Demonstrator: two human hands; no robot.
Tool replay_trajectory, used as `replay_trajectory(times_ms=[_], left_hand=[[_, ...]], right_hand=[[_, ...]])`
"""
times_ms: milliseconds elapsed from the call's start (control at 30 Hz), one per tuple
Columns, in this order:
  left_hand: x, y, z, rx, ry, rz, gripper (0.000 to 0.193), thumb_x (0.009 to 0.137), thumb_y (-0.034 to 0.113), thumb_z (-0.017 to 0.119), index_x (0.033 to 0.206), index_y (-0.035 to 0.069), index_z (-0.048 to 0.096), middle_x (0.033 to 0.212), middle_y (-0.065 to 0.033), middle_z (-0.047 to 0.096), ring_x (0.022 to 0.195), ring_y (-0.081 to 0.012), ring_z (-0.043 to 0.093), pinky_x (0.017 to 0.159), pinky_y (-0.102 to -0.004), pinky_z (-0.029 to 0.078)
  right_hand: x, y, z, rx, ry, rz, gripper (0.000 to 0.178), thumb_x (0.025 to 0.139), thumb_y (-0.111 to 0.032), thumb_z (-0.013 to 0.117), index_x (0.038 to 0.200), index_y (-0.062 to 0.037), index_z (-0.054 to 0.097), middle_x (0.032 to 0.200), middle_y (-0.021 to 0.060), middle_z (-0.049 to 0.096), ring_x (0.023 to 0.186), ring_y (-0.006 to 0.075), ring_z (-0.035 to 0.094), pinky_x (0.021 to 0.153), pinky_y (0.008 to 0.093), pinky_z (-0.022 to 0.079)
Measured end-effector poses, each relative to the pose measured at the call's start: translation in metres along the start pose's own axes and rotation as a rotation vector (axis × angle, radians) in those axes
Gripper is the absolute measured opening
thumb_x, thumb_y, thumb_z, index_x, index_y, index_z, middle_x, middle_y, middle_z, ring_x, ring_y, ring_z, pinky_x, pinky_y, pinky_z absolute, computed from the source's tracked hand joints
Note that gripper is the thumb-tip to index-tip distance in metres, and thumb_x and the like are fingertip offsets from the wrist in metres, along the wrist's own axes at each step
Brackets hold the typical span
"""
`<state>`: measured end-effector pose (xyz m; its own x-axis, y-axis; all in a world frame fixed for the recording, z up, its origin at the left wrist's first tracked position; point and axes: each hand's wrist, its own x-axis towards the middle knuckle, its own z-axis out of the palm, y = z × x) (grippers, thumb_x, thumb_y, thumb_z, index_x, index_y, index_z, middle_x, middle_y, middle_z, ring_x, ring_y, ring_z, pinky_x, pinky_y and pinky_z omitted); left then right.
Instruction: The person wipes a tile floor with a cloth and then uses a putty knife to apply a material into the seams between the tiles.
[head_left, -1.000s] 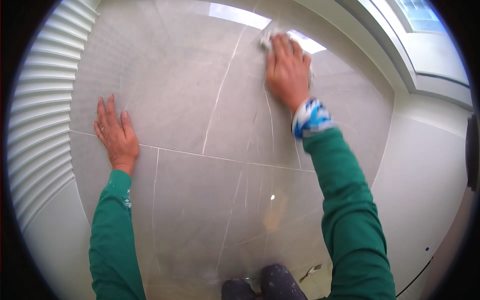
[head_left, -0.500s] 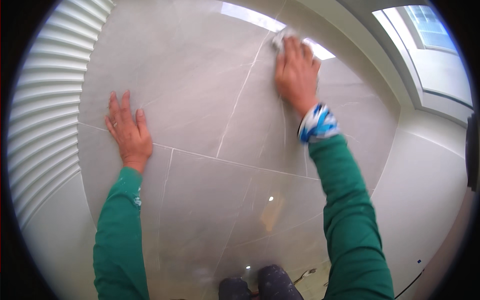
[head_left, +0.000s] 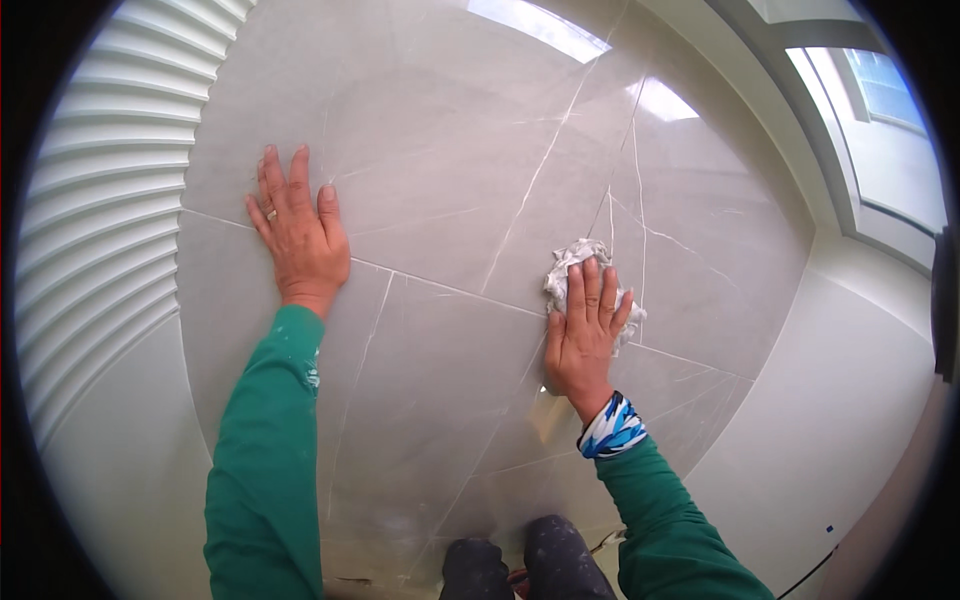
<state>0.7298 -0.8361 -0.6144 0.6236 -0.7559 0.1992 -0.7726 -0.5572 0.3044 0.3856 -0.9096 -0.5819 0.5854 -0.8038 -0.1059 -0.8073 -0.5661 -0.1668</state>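
My right hand point(head_left: 585, 345) lies over a crumpled greyish-white rag point(head_left: 570, 268) and presses it flat against the glossy grey tiles point(head_left: 420, 180). The rag bunches out past the fingertips and to the right of the fingers. It covers part of a thin pale seam between tiles. To the left, my left hand point(head_left: 300, 235) rests open on the tiles, fingers spread, with nothing in it. A ring shows on one of its fingers. Green sleeves cover both arms, and a blue and white band point(head_left: 612, 427) wraps the right wrist.
White ribbed panelling point(head_left: 115, 190) borders the tiles on the left. A pale frame with a window point(head_left: 870, 140) stands at the upper right, above a plain white surface point(head_left: 850, 360). My legs in dark, speckled trousers point(head_left: 555, 560) show at the bottom.
My right hand has come down from near the top of the tiles with the rag. My left hand sits slightly higher and further right in view, while the whole view has shifted a little.
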Motion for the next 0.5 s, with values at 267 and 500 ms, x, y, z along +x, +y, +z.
replay_trajectory(times_ms=[267,500], left_hand=[[0.005,0.007,0.017,-0.020,0.068,0.052,0.050,0.107,0.028,0.046,0.155,0.015,0.041,0.165,-0.0155,0.030,0.154,-0.0329,0.026,0.123,-0.0575,0.014],[0.007,-0.051,0.016,0.096,0.155,0.140,0.047,0.109,0.032,0.043,0.153,0.016,0.045,0.162,-0.0142,0.038,0.151,-0.0312,0.033,0.120,-0.0559,0.021]], right_hand=[[0.252,0.090,-0.012,-0.042,0.509,0.084,0.055,0.103,-0.029,0.046,0.151,-0.0023,0.045,0.161,0.0186,0.040,0.151,0.0430,0.029,0.119,0.0694,0.016],[0.124,-0.016,0.024,0.041,0.371,0.092,0.064,0.101,-0.031,0.048,0.154,0.0037,0.039,0.164,0.0208,0.033,0.154,0.0413,0.024,0.123,0.0672,0.010]])
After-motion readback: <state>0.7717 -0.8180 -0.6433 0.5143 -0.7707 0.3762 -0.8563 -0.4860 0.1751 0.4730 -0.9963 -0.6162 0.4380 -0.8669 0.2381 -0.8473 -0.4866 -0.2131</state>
